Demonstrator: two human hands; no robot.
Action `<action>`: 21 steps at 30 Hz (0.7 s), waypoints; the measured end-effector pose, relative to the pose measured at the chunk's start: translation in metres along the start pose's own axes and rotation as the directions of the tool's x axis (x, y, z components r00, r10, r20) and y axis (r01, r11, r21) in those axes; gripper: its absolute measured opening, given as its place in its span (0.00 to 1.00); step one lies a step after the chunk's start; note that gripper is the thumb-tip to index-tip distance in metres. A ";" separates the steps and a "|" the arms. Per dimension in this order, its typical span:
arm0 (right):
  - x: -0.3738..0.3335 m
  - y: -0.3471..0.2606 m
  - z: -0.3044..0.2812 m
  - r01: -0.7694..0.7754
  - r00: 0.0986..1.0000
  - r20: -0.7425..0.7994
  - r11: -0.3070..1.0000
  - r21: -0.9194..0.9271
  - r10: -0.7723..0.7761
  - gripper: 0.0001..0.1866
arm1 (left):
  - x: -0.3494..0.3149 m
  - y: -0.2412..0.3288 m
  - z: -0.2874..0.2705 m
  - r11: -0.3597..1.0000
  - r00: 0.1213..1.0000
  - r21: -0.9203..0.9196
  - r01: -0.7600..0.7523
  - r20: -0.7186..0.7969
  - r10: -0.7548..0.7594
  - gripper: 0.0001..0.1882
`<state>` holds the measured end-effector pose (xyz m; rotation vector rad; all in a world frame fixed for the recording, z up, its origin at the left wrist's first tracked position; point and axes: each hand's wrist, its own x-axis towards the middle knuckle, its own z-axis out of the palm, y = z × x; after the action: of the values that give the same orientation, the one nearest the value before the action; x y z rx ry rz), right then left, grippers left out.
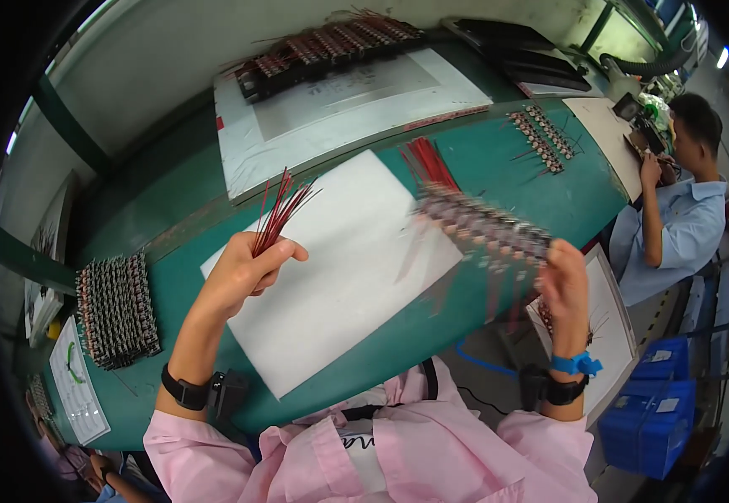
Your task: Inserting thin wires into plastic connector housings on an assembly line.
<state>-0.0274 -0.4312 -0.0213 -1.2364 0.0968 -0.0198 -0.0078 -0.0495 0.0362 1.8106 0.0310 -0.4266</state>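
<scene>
Visibly blurred circuit-board strip (486,225), thin red wires (279,216), loosely fanned.

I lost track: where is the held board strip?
In the head view, the strip is right of centre, its right end in the right hand, its left end beside red wires on the table.

Green bench (570,201): white sheet (339,260) (askew), red wires (430,163), stacked component strips (119,310)

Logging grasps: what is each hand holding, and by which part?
Left hand: red and black wires, by their lower part. Right hand: blurred strip of small circuit boards, by its right end.
</scene>
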 end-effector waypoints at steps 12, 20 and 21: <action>0.044 -0.027 -0.239 0.173 0.846 -0.505 0.984 -0.047 -0.173 0.08 | 0.018 0.007 0.021 1.000 0.989 0.022 0.007 -0.148 -0.004 0.14; 0.101 -0.005 -0.293 0.126 0.878 -0.470 0.991 0.048 -0.088 0.08 | -0.006 -0.016 0.029 0.994 0.952 -0.040 0.098 -0.286 -0.105 0.13; 0.103 -0.005 -0.298 0.119 0.882 -0.464 0.992 0.047 -0.083 0.08 | -0.008 -0.018 0.030 0.994 0.949 -0.044 0.101 -0.296 -0.109 0.13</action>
<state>0.0499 -0.7206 -0.1202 -1.1407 0.4433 -0.4090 -0.0278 -0.0711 0.0158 1.8370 0.3435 -0.2223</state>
